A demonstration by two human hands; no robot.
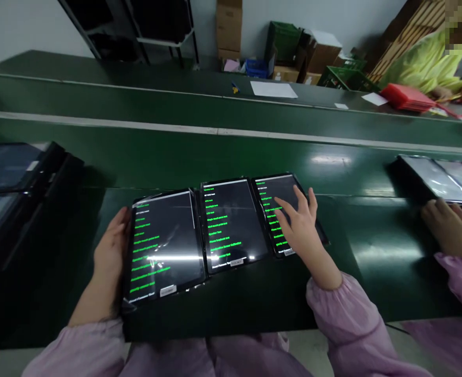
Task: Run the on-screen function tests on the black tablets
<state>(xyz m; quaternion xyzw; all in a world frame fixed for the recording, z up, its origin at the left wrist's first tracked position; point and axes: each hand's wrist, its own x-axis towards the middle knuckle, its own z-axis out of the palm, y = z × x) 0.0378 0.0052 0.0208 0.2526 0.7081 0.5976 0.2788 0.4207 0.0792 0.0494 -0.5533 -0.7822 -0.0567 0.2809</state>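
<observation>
Close to the front edge of the dark green, smooth tabletop (254, 301) lie three black, flat, rectangular glass tablets in a row: a left tablet (166, 246), a middle tablet (233, 225) and a right tablet (265, 220), all lit with green lists. The left hand (111, 248) lies along the left tablet's outer side; I can't tell whether its fingers grip. The right hand (304, 225) spreads its fingers, holding nothing, over the right tablet; from here contact is unclear. I'd judge the step in hand is working that touchscreen; the next move calls for a light, exact fingertip and a steady row. Toward the right edge, a co-worker's hand (447, 225) is at a black tray of pale-screened tablets (443, 175). Beyond, a white paper sheet (274, 89) lies near the far edge.
</observation>
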